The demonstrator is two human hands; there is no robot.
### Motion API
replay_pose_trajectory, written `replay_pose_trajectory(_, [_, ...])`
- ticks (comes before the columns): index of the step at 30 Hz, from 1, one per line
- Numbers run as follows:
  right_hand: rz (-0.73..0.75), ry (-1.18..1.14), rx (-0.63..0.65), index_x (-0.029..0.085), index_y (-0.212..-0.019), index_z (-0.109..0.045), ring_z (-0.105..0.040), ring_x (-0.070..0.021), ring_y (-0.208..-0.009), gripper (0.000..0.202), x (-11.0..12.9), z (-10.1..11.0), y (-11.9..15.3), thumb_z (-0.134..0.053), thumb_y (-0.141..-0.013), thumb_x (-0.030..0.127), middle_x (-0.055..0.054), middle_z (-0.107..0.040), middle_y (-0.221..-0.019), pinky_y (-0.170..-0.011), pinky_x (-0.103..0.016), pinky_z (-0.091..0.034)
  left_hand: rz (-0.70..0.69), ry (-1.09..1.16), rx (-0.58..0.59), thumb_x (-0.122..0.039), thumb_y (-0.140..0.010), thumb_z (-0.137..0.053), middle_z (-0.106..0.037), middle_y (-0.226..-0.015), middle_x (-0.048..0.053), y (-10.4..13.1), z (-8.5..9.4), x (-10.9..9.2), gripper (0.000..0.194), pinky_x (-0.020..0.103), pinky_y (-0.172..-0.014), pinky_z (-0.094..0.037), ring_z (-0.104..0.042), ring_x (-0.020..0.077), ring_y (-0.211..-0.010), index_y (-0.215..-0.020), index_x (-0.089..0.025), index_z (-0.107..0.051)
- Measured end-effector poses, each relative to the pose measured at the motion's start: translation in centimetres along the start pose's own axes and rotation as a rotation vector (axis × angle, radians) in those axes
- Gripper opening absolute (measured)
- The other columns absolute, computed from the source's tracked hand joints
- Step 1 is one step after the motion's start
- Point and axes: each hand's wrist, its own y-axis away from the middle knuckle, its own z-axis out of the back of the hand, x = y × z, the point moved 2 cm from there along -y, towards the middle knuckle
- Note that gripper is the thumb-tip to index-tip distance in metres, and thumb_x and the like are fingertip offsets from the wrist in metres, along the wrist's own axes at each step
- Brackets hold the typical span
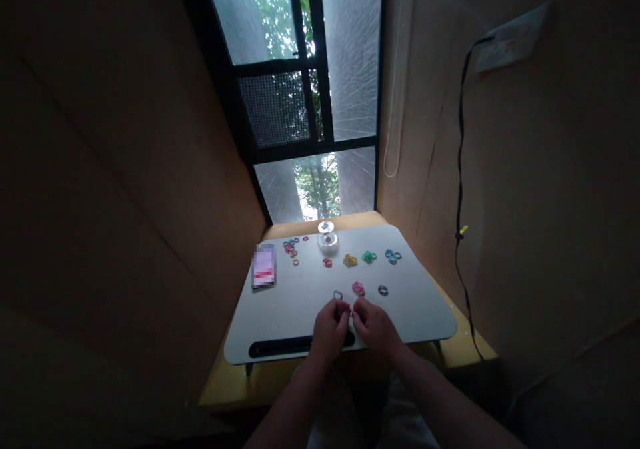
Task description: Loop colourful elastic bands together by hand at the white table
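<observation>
Evidently, the left hand (332,325) and right hand (373,324) are curled nearly closed, pinching a small piece (351,313), too tiny to identify, between them above the table (290,309). A slackened pinch could drop it into the slot (280,347); a forward nudge could scatter the pink pile (359,289) just beyond.

1. No lettering or number is reading clearly anywhere right now.
2. Beyond and left of the left hand (331,325), the phone-like slab (263,266) is showing pixelated blocks.
3. High and right of the right hand (374,327), the pale wall plate (515,41) is looking too dim to read.
</observation>
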Motion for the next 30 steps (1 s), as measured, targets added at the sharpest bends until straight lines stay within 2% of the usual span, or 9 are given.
replay_pose_trajectory(9, [-0.009,-0.075,0.010,0.023,-0.081,-0.051,-0.059,-0.0173,-0.065,0.011,0.06,0.24,-0.07,-0.044,-0.089,0.024,-0.001,-0.061,-0.071,-0.063,-0.026,-0.039,-0.009,0.007,0.003,-0.020,-0.085,-0.055,-0.066,-0.077,0.000,-0.07,-0.09,0.36,0.010,0.026,-0.070,-0.045,-0.060,0.0158,-0.073,-0.086,-0.019,-0.065])
replay_pose_trajectory(18, [-0.005,-0.005,0.026,0.022,-0.080,-0.052,-0.057,-0.0162,-0.064,0.012,-0.07,-0.12,0.08,-0.047,-0.090,0.027,0.001,-0.060,-0.069,-0.061,-0.025,-0.036,-0.011,-0.004,0.012,-0.018,-0.083,-0.056,-0.066,-0.078,0.001,0.06,-0.05,0.36,0.010,0.027,-0.069,-0.045,-0.060,0.0163,-0.072,-0.086,-0.019,-0.066])
replay_pose_trajectory(30, [-0.022,-0.054,0.036,0.022,-0.082,-0.054,-0.060,-0.0176,-0.068,0.015,-0.46,-0.20,-0.06,-0.046,-0.092,0.030,-0.001,-0.063,-0.074,-0.065,-0.026,-0.040,0.006,0.036,-0.001,-0.019,-0.084,-0.057,-0.067,-0.079,0.001,-0.04,-0.09,0.26,0.009,0.026,-0.070,-0.045,-0.061,0.0161,-0.073,-0.086,-0.019,-0.065])
